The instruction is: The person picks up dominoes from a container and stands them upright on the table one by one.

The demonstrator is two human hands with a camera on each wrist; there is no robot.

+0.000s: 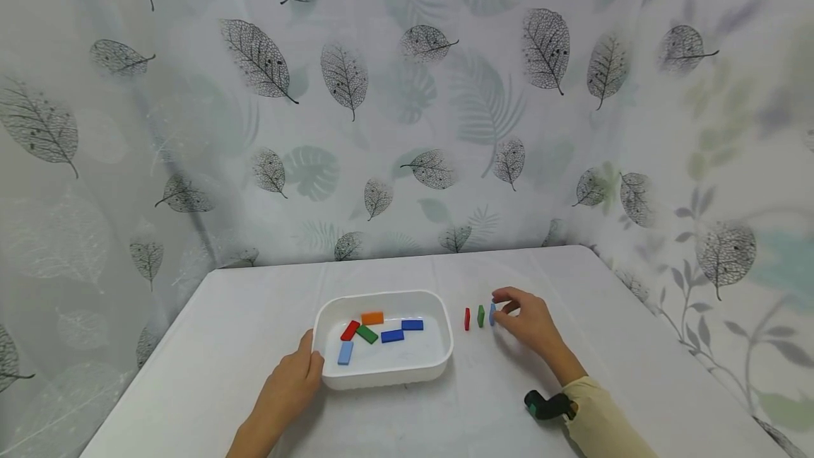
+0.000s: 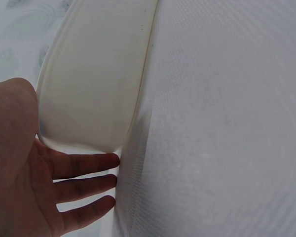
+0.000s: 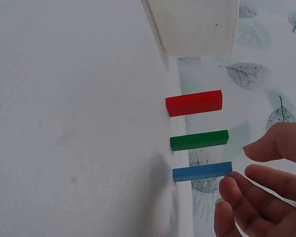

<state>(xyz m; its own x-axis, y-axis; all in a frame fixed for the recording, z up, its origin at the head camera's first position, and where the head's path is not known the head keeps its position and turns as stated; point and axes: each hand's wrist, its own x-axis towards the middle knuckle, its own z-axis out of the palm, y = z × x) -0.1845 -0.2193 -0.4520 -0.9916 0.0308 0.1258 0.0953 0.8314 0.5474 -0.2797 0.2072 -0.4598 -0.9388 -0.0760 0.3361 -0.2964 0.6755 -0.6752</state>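
At its left end, a white plastic tray (image 1: pixel 381 379) is held by my left hand (image 1: pixel 292 377). In the left wrist view, the thumb lies along the tray wall (image 2: pixel 89 79) and the fingers (image 2: pixel 84 188) extend beside its end. A light blue domino block (image 3: pixel 202 172) stands upright on the table, last in a row with a green block (image 3: pixel 200 140) and a red block (image 3: pixel 194 103). My right hand (image 1: pixel 528 320) is around the light blue block's top, its thumb and index finger apart; whether a lower finger touches the block I cannot tell.
Inside the tray lie an orange block (image 1: pixel 372 318), a red block (image 1: pixel 350 331), a green block (image 1: pixel 367 334), a light blue block (image 1: pixel 345 353) and two dark blue blocks, one being (image 1: pixel 392 336). A leaf-print curtain (image 1: pixel 407 126) hangs behind the white table (image 1: pixel 254 316).
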